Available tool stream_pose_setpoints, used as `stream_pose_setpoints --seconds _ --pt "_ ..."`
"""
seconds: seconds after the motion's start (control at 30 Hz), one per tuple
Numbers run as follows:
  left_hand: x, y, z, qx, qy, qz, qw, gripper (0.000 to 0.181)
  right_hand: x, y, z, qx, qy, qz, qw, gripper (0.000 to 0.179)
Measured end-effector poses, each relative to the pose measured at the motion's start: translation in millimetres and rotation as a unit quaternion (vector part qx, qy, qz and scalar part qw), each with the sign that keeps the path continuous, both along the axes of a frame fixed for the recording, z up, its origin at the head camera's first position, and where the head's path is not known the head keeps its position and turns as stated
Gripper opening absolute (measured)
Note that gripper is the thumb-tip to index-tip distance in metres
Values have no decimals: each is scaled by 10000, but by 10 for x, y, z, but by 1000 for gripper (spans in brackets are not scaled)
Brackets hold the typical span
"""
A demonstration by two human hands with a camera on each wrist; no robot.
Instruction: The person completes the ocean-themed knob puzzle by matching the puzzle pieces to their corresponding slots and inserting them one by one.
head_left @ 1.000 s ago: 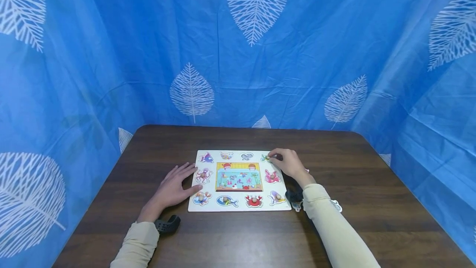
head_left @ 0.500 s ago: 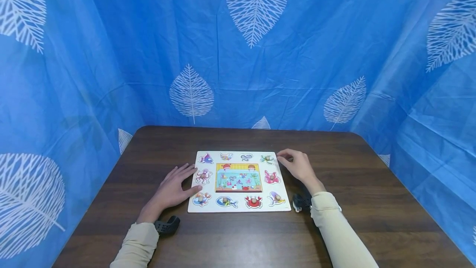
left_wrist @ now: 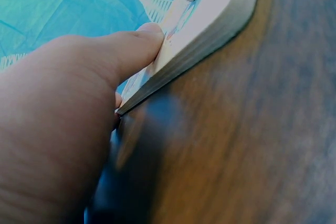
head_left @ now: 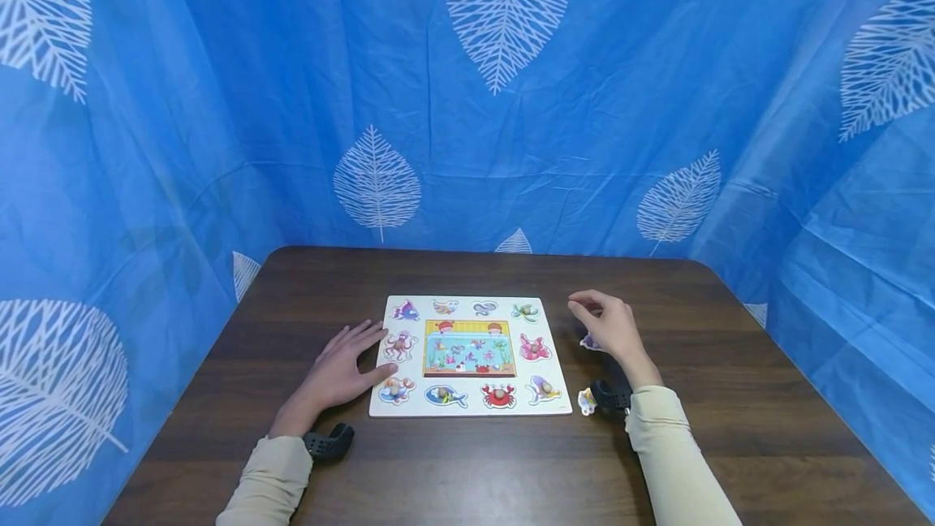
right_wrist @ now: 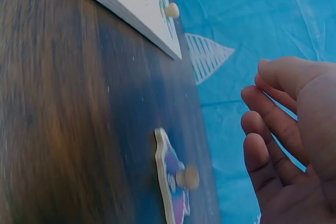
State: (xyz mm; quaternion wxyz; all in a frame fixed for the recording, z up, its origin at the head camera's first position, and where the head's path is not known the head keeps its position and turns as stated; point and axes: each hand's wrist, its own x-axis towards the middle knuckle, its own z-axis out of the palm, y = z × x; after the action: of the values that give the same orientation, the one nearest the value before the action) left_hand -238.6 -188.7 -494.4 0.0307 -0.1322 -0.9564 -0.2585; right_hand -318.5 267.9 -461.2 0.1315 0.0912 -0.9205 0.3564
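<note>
A white wooden peg puzzle board [head_left: 467, 408] lies flat on the table, with a fish-tank picture [head_left: 470, 351] at its middle. Around that sit knobbed sea-animal pieces, among them a turtle piece [head_left: 524, 312], a red crab piece [head_left: 499, 396] and an octopus piece [head_left: 399, 345]. My left hand [head_left: 343, 369] rests at the board's left edge, thumb on its top face, as the left wrist view also shows. Right of the board hovers my right hand [head_left: 609, 325], fingers loosely bent around nothing. Below it lies a purple-blue knobbed piece [right_wrist: 173, 177], partly hidden in the head view.
A yellowish puzzle piece [head_left: 587, 402] lies near the board's lower right corner, beside the black wrist strap [head_left: 612, 396]. The dark wood table [head_left: 453, 469] has rounded back corners. A blue curtain [head_left: 599, 104] with white leaf prints hangs behind and at both sides.
My right hand has moved right, from the turtle piece at the board's upper right corner to over the table. The turtle piece stays in the board. My left hand has not moved.
</note>
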Motion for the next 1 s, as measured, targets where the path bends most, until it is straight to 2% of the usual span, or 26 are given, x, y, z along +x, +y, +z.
stream_pose_setpoints --seconds 0.2,0.57,0.83,1.0 --pt "6 0 7 3 0 -10 10000 76 57 110 -2 111 100 -76 9999 30" --pt "9 -3 14 -33 12 -23 10000 75 193 303 -7 305 -101 -161 9994 33" --pt "3 7 5 4 0 -50 10000 75 385 464 -49 418 -44 -327 9986 31" --pt "-2 0 -13 -8 36 -42 10000 75 499 582 -46 451 4 -296 9985 30"
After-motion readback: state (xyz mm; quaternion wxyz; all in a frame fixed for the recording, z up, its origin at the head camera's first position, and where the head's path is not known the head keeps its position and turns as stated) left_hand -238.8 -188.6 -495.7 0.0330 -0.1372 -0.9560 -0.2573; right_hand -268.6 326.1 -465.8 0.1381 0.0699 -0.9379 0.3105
